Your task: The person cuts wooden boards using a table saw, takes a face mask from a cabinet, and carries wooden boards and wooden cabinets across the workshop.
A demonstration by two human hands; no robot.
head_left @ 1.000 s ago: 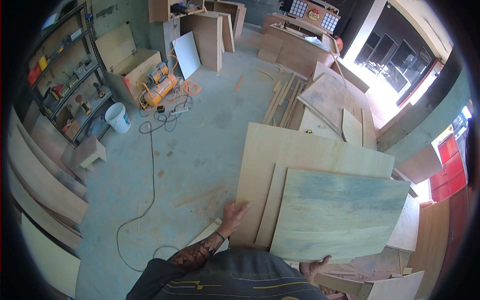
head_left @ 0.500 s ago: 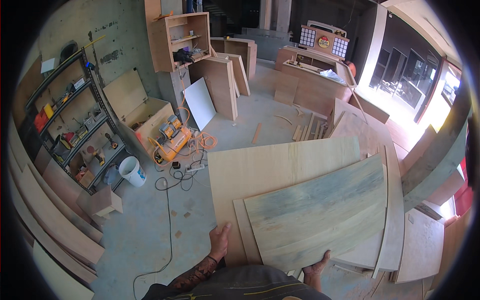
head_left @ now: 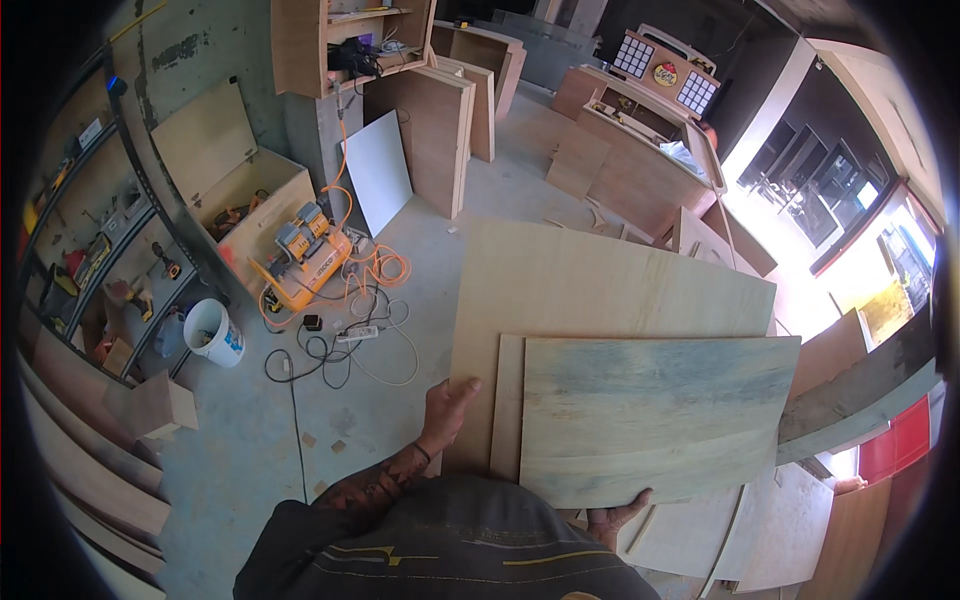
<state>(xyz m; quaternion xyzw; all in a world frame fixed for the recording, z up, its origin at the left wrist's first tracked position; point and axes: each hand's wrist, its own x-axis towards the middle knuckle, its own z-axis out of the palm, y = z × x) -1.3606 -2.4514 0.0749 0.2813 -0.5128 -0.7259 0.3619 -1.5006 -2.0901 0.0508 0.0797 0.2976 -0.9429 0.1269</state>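
Observation:
A stack of plywood sheets lies across the front of my body. Its top sheet is smaller and carries grey-blue streaks. Beneath it a narrow strip of another sheet shows, and below that spreads a larger pale plywood sheet. My left hand grips the large sheet's left edge, thumb on top and fingers hidden underneath. My right hand holds the stack's near edge from below, its thumb over the streaked sheet's rim.
An orange air compressor with a coiled hose, black cables and a power strip lie on the floor at left. A white bucket stands by the tool shelf. Leaning boards stand ahead; more panels lie at right.
The stack has turned clockwise and swung with my hands, its far right corner coming nearer. My view has shifted, and both hands keep their hold.

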